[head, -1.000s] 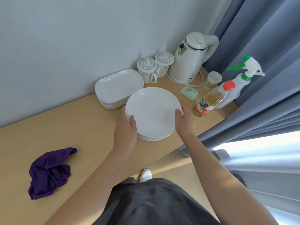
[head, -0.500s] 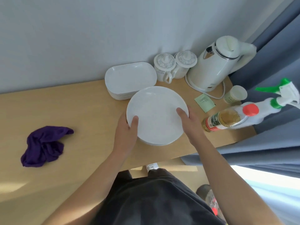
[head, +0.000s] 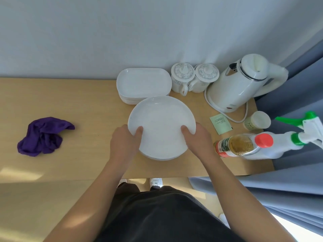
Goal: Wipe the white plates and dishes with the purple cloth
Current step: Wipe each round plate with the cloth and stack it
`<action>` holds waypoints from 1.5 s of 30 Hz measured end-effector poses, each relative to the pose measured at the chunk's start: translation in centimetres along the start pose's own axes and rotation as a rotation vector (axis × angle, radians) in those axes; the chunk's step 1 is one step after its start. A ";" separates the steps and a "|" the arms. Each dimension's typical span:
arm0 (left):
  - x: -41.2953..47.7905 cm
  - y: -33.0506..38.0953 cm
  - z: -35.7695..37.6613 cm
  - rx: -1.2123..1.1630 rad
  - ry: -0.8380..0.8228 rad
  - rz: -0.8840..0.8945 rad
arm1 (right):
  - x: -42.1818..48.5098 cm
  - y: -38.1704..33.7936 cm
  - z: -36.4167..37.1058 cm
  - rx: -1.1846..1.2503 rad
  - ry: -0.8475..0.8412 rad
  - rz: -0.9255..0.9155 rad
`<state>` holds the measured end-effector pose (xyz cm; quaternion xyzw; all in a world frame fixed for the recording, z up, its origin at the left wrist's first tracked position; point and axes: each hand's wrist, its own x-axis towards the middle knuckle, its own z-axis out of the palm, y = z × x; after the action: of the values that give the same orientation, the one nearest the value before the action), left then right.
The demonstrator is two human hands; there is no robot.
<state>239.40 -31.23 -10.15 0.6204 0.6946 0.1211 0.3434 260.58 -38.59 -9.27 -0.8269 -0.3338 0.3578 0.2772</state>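
The purple cloth (head: 44,136) is lying crumpled at the far left of the wooden table (head: 87,102), well apart from both hands and touching nothing else. Further right, the left hand (head: 123,144) is gripping the left rim of the round white plate (head: 161,126), with its thumb lying on the plate's upper face and its fingers hidden beneath. The plate is sitting near the table's front edge, and another white rim is showing under its near side. Behind it, a stack of rectangular dishes (head: 144,82) is standing against the wall. The right hand (head: 197,138) is gripping the plate's right rim in the same way, thumb on top. Beyond, 2 lidded mugs (head: 182,75) are standing beside a white kettle (head: 243,84). A green packet (head: 220,123), a small jar (head: 257,120), a red-capped bottle (head: 239,144) and a spray bottle (head: 286,142) are crowding the right end beside the curtain (head: 297,180).
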 end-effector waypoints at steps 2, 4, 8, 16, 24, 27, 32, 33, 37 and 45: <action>0.2 0.0 0.2 -0.041 -0.006 -0.047 | 0.1 0.0 0.0 -0.022 0.005 -0.005; 0.3 -0.1 0.5 -0.047 0.002 -0.065 | 0.2 -0.2 -0.1 -0.026 0.011 -0.005; 0.3 0.2 0.8 -0.130 0.027 -0.111 | 0.4 -0.5 -0.3 -0.010 0.000 -0.014; 0.3 1.1 0.7 -0.128 0.035 -0.102 | 0.3 -0.9 -0.4 0.043 0.041 0.015; 0.1 1.0 0.7 -0.126 0.032 -0.078 | -0.3 -1.0 -0.5 0.059 0.045 0.000; -0.6 1.0 0.6 -0.132 0.046 -0.071 | -0.5 -1.2 -0.5 0.082 0.047 0.008; -1.3 1.2 0.1 -0.113 0.092 -0.045 | -0.8 -1.5 -0.4 0.042 0.066 -0.005; -1.1 1.2 0.1 -0.118 0.084 -0.049 | -0.8 -1.6 -0.3 0.036 0.069 -0.006; -0.6 1.6 0.2 -0.168 0.067 -0.115 | -0.8 -2.1 -0.1 0.085 0.086 0.017; -1.3 2.3 0.2 -0.160 0.077 -0.160 | -1.2 -3.0 0.2 0.096 0.118 0.057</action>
<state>241.30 -32.00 -8.47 0.5285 0.7428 0.1721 0.3732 258.75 -37.54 -6.85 -0.8413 -0.2758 0.3319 0.3256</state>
